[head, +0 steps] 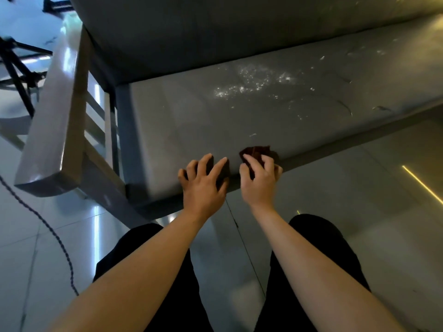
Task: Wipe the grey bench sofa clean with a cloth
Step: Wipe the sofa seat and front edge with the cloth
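The grey bench sofa (191, 121) fills the upper part of the view, its seat dusted with white crumbs (251, 85) near the backrest. A dark brown cloth (257, 152) lies on the seat's front edge. My right hand (259, 180) grips that cloth with curled fingers. My left hand (203, 185) lies just left of it on the seat's front edge, fingers spread; whether a dark piece of cloth sits under them I cannot tell.
The sofa's grey armrest (55, 130) juts out at the left. A black tripod (16, 68) stands at the far left on the glossy tiled floor (359, 224). A dark cable (55, 240) runs across the floor. My legs in black trousers are below.
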The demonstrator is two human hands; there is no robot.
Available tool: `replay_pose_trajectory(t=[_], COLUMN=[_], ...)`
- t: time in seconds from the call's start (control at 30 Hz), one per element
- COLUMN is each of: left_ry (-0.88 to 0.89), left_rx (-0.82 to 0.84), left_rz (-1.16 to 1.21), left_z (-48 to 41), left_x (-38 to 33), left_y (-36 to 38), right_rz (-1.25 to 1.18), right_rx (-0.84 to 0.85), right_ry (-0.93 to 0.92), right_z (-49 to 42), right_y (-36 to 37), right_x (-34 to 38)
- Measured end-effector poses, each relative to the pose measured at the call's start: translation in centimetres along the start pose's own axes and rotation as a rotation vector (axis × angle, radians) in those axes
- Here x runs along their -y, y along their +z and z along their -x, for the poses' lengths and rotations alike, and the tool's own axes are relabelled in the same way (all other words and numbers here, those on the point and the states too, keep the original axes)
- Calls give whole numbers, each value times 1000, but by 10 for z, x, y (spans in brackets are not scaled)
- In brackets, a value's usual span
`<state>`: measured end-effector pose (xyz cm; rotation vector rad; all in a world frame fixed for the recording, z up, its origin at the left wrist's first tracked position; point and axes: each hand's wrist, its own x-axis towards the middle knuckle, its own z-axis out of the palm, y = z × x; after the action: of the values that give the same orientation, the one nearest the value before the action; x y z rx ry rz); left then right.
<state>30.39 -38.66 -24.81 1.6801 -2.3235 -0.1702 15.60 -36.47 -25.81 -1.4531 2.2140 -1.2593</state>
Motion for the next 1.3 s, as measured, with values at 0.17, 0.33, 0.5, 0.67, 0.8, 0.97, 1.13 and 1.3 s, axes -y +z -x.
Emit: replay_pose_trajectory(t=[0.17, 0.33, 0.5, 0.67, 0.8, 0.97, 1.13, 1.3], left_ry=[14, 10, 56, 89, 85, 65, 122, 135], left_rx=[25, 22, 5, -3, -18, -36, -37, -33], left_rz=[1, 20, 22, 8, 2, 3, 24, 22], left_z=[-5, -7, -3, -1, 0, 0, 1, 1], left_x=[-15, -16, -10, -4, -6, -8, 0, 4], left_y=[7, 12, 12, 14, 15, 15, 16, 18], right_rz=[-37, -244, -422, -702, -745, -724, -837, -915], right_rx=[68, 45, -143, -260, -105, 211, -234, -176], right_ry=[-130, 37, 357, 742, 698, 594, 830, 921], right_z=[18, 8, 5, 0, 26, 40, 2, -2], right_y=[-3, -13, -13, -3, 10, 14, -12, 2], right_x=[-3, -18, -14, -17, -2, -1, -24, -22])
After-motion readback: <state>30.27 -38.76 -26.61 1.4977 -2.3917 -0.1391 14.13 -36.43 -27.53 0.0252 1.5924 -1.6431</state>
